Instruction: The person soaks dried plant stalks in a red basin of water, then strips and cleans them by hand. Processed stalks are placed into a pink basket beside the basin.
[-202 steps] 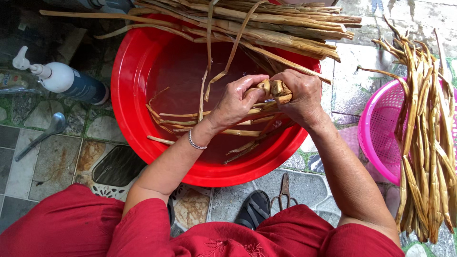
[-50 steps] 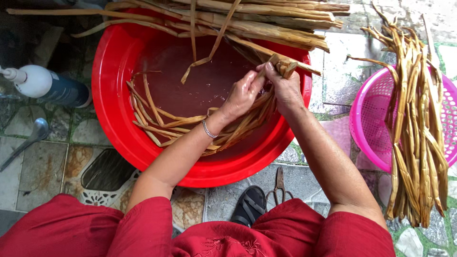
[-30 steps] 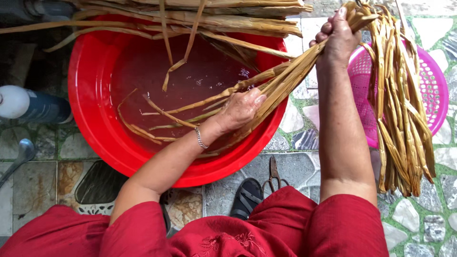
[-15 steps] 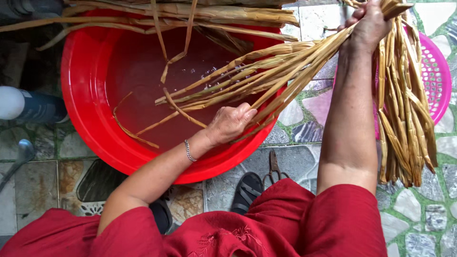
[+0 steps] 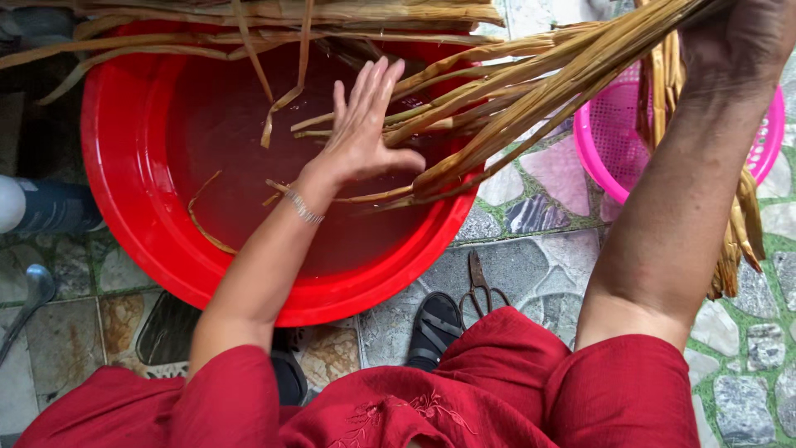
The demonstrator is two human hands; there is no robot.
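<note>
Comparing frames, I note the right hand (image 5: 738,37) has lifted its gripped wet strips (image 5: 531,91) clear of the basin (image 5: 124,207), left hand (image 5: 365,124) now spread flat beneath.

Home yard; stone-tile floor (image 5: 531,274); basin (image 5: 124,249)

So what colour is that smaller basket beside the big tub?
Bright pink basket, seen in the head view, right of the red tub.

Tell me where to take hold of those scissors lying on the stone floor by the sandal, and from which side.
Take the scissors by the looped handles at the near end, coming from above on the person's side. They lie flat on the paving, blades pointing up toward the red basin, loops beside the black sandal and close to the red garment, so the handle end is nearest and blunt.
</note>
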